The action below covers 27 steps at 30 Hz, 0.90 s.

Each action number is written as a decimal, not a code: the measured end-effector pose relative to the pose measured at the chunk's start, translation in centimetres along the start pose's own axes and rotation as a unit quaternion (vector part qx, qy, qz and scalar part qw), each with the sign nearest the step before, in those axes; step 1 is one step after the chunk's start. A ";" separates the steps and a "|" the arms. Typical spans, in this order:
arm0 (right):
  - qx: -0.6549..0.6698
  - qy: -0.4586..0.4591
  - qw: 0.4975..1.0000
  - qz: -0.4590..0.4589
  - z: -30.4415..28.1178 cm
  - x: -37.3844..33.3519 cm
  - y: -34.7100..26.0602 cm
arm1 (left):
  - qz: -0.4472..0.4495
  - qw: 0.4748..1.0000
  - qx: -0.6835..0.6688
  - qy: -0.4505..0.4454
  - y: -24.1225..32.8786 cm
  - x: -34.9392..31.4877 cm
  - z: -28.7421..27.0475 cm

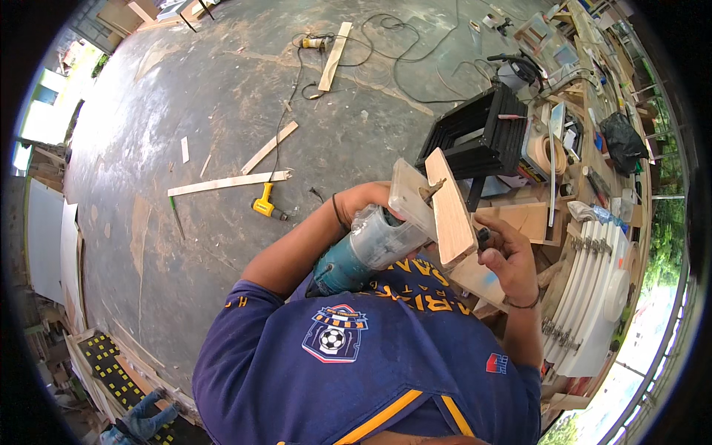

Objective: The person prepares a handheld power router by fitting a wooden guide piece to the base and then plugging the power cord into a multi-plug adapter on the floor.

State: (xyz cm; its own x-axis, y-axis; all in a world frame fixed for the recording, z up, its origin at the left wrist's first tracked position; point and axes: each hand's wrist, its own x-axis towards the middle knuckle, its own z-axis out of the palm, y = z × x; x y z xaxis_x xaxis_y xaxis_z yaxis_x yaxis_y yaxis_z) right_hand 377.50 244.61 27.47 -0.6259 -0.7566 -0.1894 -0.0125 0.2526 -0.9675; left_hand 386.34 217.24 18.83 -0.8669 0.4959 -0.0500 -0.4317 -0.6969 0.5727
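Navy jersey (415, 356), teal router (343, 265) beside left grip (373, 196), closure hidden, right grip (513, 258) pinching black knob (483, 236)

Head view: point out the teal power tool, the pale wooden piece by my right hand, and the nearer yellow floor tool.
Teal power tool (346, 262): head view, on its teal body.
Pale wooden piece (451, 210): head view, middle of its broad face.
Nearer yellow floor tool (263, 203): head view, on its yellow casing.

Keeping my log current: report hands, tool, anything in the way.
Left hand, partly hidden, at teal power tool. Right hand pinching black knob. Wooden piece beside clear base plate. Black frames beyond, apparently not obstructing.
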 end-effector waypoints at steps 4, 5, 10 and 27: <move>-0.012 -0.022 1.000 0.016 -0.4 0.3 0.1 | -0.011 0.999 -0.032 -0.021 0.0 0.2 -0.2; -0.010 -0.025 0.999 0.020 -0.5 0.4 0.2 | -0.015 0.999 -0.038 -0.029 0.0 0.2 -0.2; 0.016 -0.034 0.998 0.041 -0.8 0.6 0.7 | -0.016 0.998 -0.045 -0.050 0.0 0.3 -0.2; 0.043 -0.034 0.997 0.061 -1.1 0.2 1.4 | -0.003 0.975 -0.145 -0.168 -0.9 0.5 -0.9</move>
State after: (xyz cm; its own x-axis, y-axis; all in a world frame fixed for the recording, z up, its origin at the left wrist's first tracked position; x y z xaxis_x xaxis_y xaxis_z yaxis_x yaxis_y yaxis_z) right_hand 376.55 245.49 26.28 -0.5645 -0.7629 -0.3151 0.1292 0.2954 -0.9466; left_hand 386.04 217.67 17.58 -0.7545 0.6080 0.2473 -0.5306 -0.7868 0.3155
